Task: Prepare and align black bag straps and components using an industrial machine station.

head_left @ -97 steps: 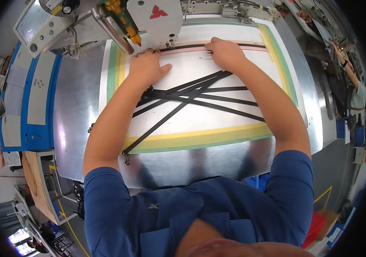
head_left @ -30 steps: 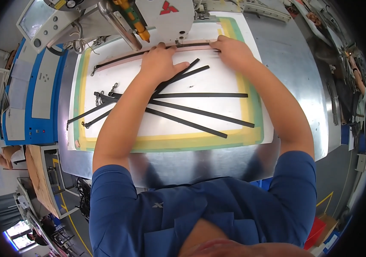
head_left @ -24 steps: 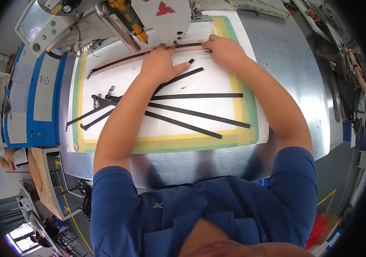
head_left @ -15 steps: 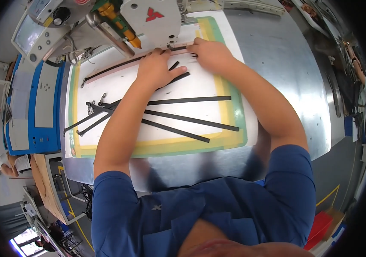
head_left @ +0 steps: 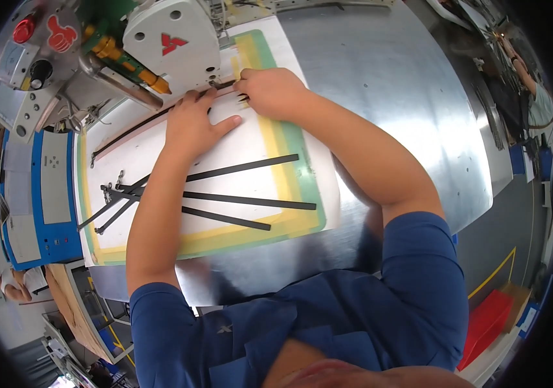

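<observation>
Workshop interior, grey floor, with a broad desk of shiny silver metal (head_left: 406, 97) filling the middle. On it, a large flat white sheet (head_left: 325, 187) edged in yellow and green tape, lying askew. Left of the desk, a tall blue-and-white cabinet (head_left: 56, 187). Over the sheet's far edge, a bulky white machine head with a red emblem (head_left: 176, 42); beside it, a slanting gold-and-green cylinder (head_left: 127, 61).

Two bare hands at the far side of the sheet, near each other but apart. Left hand (head_left: 191, 124): fingers spread, thumb out to the side, fingertips on the strap line just before the machine head. Right hand (head_left: 273, 94): fingers curled down at the strip's right end; its grip is hidden from above, cannot tell if closed on anything.

Beneath the fingertips, a long pale-pink strip (head_left: 116, 148), with a narrow black flat strap (head_left: 134, 130) lying along it. Nearer the body, several loose black flat straps (head_left: 244, 169) cross under the left forearm. Smallest: dark metal clasps (head_left: 120, 178) at their left ends; two dark points (head_left: 244, 98) showing beside the right fingers.
</observation>
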`<action>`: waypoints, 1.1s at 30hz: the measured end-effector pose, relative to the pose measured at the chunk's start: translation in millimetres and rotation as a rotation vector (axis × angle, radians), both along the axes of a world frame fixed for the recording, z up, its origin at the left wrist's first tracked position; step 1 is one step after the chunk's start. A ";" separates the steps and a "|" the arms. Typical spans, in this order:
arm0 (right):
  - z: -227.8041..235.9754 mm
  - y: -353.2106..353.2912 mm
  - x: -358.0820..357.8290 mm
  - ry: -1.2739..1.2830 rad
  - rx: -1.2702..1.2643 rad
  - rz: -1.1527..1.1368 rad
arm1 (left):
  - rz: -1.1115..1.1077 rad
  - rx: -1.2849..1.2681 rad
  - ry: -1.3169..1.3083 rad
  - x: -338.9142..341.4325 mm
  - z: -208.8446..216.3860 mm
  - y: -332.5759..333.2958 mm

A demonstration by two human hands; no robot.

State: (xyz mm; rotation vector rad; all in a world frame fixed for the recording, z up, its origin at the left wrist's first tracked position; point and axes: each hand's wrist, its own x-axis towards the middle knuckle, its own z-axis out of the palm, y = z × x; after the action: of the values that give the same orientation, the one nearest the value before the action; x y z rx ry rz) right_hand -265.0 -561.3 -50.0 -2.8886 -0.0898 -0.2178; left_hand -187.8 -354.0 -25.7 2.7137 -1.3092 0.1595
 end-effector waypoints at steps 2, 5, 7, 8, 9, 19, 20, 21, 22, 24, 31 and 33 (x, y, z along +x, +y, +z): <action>-0.5 -3.0 -7.1 -0.009 0.032 0.001 | 0.016 -0.002 -0.016 -3.4 -0.4 -2.6; -7.3 -8.8 -10.2 -0.022 0.041 -0.010 | 0.005 0.010 -0.010 -2.3 -2.2 -6.4; -9.7 -8.4 -11.2 -0.019 0.061 -0.012 | -0.006 -0.002 -0.016 -3.6 -5.1 -6.8; -10.6 -7.4 -11.5 -0.018 0.083 -0.011 | -0.015 -0.013 -0.025 -4.0 -6.2 -6.2; -11.4 -6.3 -11.8 -0.017 0.083 -0.011 | -0.014 -0.012 -0.024 -3.9 -7.4 -5.4; -8.0 -18.1 -29.4 -0.080 0.187 -0.049 | -0.016 -0.086 0.121 9.8 -1.1 34.2; -10.9 -21.0 -32.7 -0.111 0.183 -0.060 | 0.016 -0.099 0.086 17.1 -0.9 48.5; -8.1 -21.9 -33.0 -0.123 0.194 -0.034 | 0.072 -0.084 0.072 32.0 -1.2 71.7; -4.8 -22.0 -31.7 -0.134 0.205 -0.014 | 0.149 -0.092 0.032 48.5 -4.7 96.6; -4.0 -22.6 -23.4 -0.123 0.217 0.025 | 0.316 -0.087 -0.051 78.8 -10.0 139.9; 2.9 -24.1 -10.6 -0.065 0.186 -0.002 | 0.832 0.020 -0.093 172.8 -12.7 256.8; 5.1 -22.4 -12.1 -0.066 0.190 -0.001 | 0.864 0.040 0.049 197.1 -17.7 275.9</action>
State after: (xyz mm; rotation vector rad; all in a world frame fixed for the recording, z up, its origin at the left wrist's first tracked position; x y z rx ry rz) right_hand -277.1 -583.8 -44.9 -2.6932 -0.0748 -0.3047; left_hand 9.3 -78.2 -43.4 3.0832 -0.0526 0.1361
